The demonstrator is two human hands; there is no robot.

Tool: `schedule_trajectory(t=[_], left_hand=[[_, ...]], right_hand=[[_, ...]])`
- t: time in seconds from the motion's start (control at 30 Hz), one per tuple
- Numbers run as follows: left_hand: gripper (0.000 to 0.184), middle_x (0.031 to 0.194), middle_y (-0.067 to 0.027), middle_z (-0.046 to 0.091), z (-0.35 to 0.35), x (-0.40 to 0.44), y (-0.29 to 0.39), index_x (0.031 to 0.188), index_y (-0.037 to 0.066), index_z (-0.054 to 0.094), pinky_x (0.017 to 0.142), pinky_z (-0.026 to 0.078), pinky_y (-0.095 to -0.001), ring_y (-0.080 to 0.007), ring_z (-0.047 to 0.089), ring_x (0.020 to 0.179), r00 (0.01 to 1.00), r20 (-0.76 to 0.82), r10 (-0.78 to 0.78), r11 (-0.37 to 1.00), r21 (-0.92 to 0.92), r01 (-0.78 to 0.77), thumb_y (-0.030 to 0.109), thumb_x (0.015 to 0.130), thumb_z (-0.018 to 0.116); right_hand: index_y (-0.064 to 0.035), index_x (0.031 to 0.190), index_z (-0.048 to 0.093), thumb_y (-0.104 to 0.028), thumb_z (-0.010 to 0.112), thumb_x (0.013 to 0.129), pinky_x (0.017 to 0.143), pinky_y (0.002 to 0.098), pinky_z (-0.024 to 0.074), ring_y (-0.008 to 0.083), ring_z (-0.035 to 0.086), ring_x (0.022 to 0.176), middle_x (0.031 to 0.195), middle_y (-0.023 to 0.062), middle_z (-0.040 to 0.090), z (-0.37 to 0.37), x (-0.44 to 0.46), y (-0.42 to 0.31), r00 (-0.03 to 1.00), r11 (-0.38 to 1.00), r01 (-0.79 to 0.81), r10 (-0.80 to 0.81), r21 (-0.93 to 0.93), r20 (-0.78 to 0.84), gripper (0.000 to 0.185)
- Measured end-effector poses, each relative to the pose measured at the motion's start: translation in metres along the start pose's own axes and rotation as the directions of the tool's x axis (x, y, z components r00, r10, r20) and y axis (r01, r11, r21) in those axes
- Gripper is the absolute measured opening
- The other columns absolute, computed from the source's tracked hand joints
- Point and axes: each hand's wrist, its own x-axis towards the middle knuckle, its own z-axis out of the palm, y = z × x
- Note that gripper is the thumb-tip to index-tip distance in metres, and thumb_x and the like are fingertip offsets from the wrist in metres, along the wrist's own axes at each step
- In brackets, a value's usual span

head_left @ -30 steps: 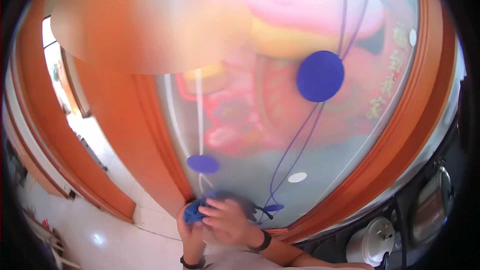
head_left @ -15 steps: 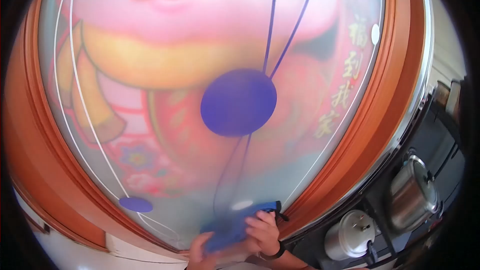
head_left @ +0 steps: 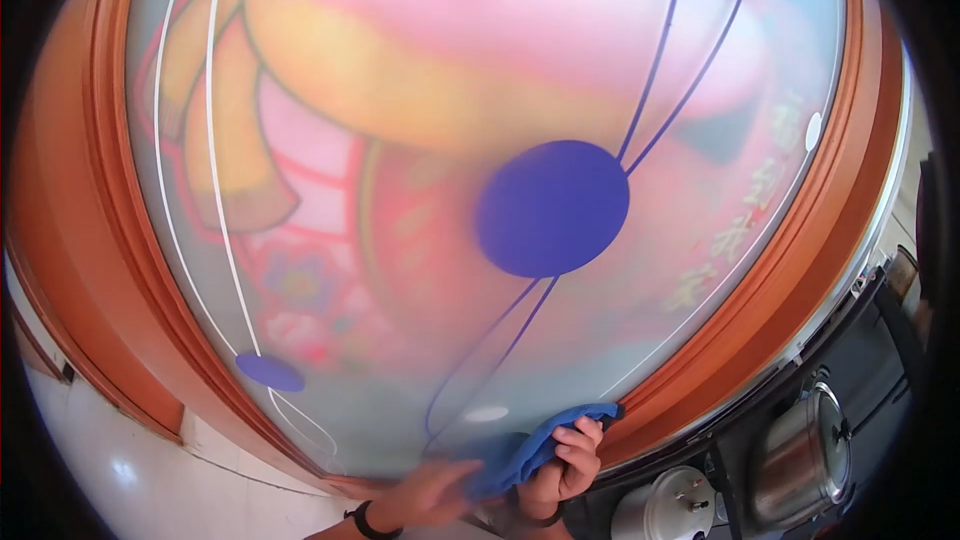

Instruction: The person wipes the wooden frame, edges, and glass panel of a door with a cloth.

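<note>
A blue cloth (head_left: 530,458) with a dark edge is bunched at the bottom of the view, in front of the lower end of a frosted glass panel (head_left: 400,410). My right hand (head_left: 568,460) is closed around its upper right part, fingers curled over the fabric. My left hand (head_left: 432,492), with a dark band at the wrist, reaches in from the left to the cloth's lower left side. Its fingers are smeared by motion, so I cannot tell whether they grip the fabric. The cloth's left part is blurred too.
A brown wooden frame (head_left: 725,345) surrounds the glass, which bears purple discs, thin lines and a colourful blurred figure. At the lower right, a pressure cooker (head_left: 665,510) and a tall metal pot (head_left: 800,460) stand on a dark stove. Pale floor (head_left: 120,450) shows lower left.
The view has shifted, so the panel's disc sits further right. Earlier both hands held the cloth stretched between them; now it is bunched by my right hand and my left hand has moved inward.
</note>
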Motion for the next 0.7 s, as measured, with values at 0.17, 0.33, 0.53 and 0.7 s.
schedule_trajectory(t=[0.17, 0.33, 0.53, 0.7], left_hand=[[0.056, 0.106, -0.0162, 0.06, -0.046, 0.007, -0.012, 0.125, 0.004, 0.049, 0.071, 0.048, -0.0381, -0.0306, 0.061, 0.087, 0.964, 0.257, 0.063, 0.998, 0.0, -0.065, 0.02, 0.076, 0.068], [0.052, 0.107, -0.0183, 0.059, -0.033, -0.044, -0.002, 0.122, 0.002, 0.05, 0.068, 0.048, -0.0383, -0.0314, 0.06, 0.084, 0.733, -0.68, -0.009, 0.999, 0.02, 0.031, 0.025, 0.078, 0.065], [0.049, 0.107, -0.0201, 0.058, -0.047, -0.051, 0.025, 0.121, 0.0, 0.05, 0.068, 0.047, -0.0401, -0.0326, 0.059, 0.084, 0.5, -0.865, -0.047, 0.999, -0.041, 0.023, 0.023, 0.079, 0.062], [0.047, 0.107, -0.0217, 0.056, -0.042, -0.038, 0.028, 0.12, -0.002, 0.05, 0.069, 0.047, -0.0415, -0.0336, 0.059, 0.084, 0.494, -0.869, 0.015, 1.0, 0.024, 0.012, 0.022, 0.081, 0.059]], right_hand=[[-0.0126, 0.084, 0.058, -0.013, 0.06, 0.077, 0.098, 0.0427, 0.0322, 0.0287, 0.052, 0.097, 0.098, 0.0052, 0.064, 0.011, -0.008, -0.036, 0.889, 0.995, 0.09, -0.066, -0.032, 0.453, 0.007], [-0.0192, 0.09, 0.064, -0.031, 0.067, 0.077, 0.084, 0.037, 0.039, 0.0217, 0.052, 0.112, 0.111, 0.002, 0.062, 0.061, -0.051, -0.051, 0.696, 0.963, 0.092, -0.246, 0.255, 0.674, 0.018], [-0.0162, 0.101, 0.063, -0.018, 0.061, 0.079, 0.083, 0.0366, 0.0393, 0.0231, 0.047, 0.122, 0.13, 0.0063, 0.05, 0.11, -0.056, -0.098, 0.602, 0.89, -0.057, -0.331, 0.452, 0.727, 0.023], [-0.0116, 0.107, 0.062, -0.019, 0.055, 0.082, 0.085, 0.0378, 0.0389, 0.0289, 0.044, 0.124, 0.131, 0.0106, 0.048, 0.105, -0.054, -0.089, 0.558, 0.833, -0.165, -0.362, 0.528, 0.747, 0.027]])
